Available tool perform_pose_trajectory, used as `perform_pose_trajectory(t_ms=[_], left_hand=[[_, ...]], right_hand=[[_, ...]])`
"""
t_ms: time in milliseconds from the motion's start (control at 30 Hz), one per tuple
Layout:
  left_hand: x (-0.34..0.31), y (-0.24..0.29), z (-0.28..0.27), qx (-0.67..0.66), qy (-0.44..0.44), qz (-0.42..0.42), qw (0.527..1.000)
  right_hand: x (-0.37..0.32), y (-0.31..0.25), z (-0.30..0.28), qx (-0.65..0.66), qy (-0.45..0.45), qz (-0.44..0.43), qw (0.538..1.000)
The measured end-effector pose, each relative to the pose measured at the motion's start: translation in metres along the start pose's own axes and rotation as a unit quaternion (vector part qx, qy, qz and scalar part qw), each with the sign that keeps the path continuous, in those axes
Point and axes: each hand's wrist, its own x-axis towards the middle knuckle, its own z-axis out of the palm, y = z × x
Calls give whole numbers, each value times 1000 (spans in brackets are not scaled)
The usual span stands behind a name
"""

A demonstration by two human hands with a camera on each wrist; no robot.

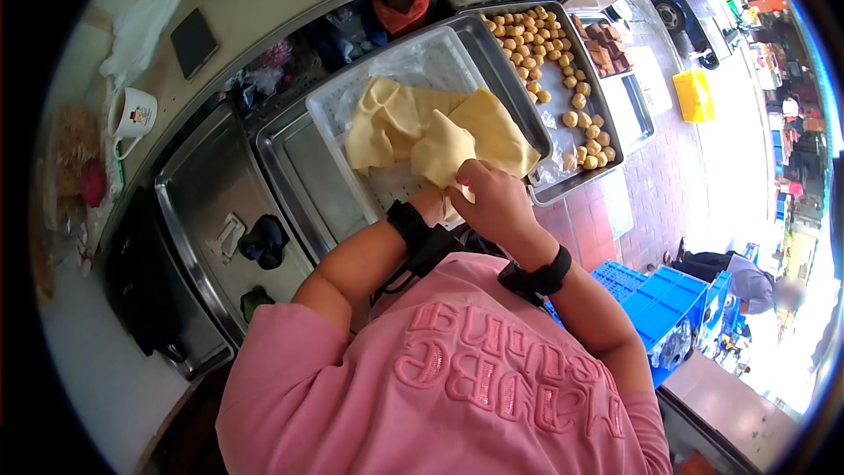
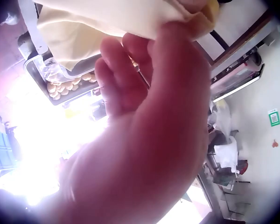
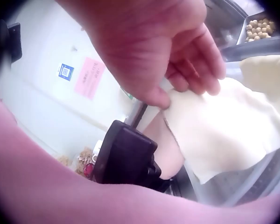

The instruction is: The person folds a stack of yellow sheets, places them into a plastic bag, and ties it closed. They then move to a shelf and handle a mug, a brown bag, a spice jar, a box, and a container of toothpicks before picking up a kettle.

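Pale yellow dough sheets (image 1: pixel 387 123) lie folded and draped over a white perforated tray (image 1: pixel 330 127). My right hand (image 1: pixel 501 202) pinches the near edge of a raised dough flap (image 1: pixel 442 148); in the right wrist view that hand (image 3: pixel 163 51) has its thumb and fingertips on the sheet's edge (image 3: pixel 228 126). Beside it, my left hand (image 1: pixel 432 204) is partly hidden behind the flap and the right hand. Seen from the left wrist, the left hand (image 2: pixel 140 102) holds the dough (image 2: pixel 102 16) between thumb and curled fingers.
A metal tray of small round balls (image 1: pixel 527 40) stands at the upper right, with a tray of brown blocks (image 1: pixel 605 48) beyond. Metal trays (image 1: pixel 211 185) are on the left, near a cup (image 1: pixel 136 113) and a phone (image 1: pixel 193 42). Blue crates (image 1: pixel 664 299) stand at the lower right.
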Motion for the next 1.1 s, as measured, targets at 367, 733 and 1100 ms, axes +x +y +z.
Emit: perform_pose_trajectory(t_ms=[367, 733, 1100], left_hand=[[2, 7, -12, -17, 40, -8, 999], [-25, 53, -68, 105, 148, 57, 982], [-9, 94, -92, 526, 224, 211, 793]], right_hand=[[13, 88, 29, 310, -7, 196, 930], [4, 135, -26, 591, -22, 417, 691], [-44, 43, -238, 416, 330, 98, 842]])
